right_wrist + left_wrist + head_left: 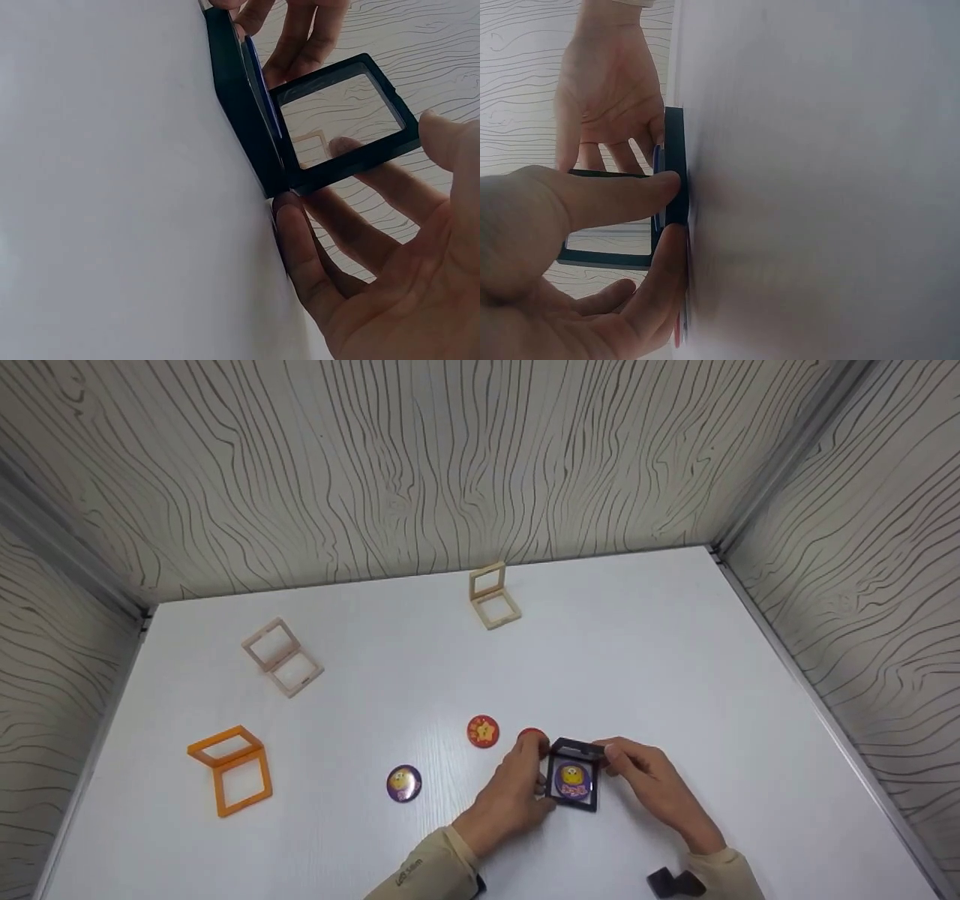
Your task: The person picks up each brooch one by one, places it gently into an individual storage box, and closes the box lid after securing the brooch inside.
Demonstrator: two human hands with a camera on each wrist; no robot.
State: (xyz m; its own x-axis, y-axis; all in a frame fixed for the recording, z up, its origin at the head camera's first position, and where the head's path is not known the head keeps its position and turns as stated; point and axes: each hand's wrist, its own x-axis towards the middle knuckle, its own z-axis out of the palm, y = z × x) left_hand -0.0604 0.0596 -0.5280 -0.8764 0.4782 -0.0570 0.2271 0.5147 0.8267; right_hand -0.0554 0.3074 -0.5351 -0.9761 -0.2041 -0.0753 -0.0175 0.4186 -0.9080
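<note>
A black hinged display frame (553,795) with clear windows stands partly unfolded on the table, its lid (352,161) raised. On its base lies a round purple badge (573,781) with a yellow character. My left hand (506,795) grips the left side of the base, with the thumb (641,199) and a finger on its edge. At the lid's right edge, my right hand (656,784) pinches it between thumb (442,139) and fingers. Partly hidden behind my left fingers is a red badge (531,732).
Another red badge (483,731) with a star and a purple badge (404,784) lie left of my hands. Unfolded frames stand farther off: orange (244,772), pale pink (283,658) and beige (495,598). Wood-patterned walls (420,472) border the white table (360,660).
</note>
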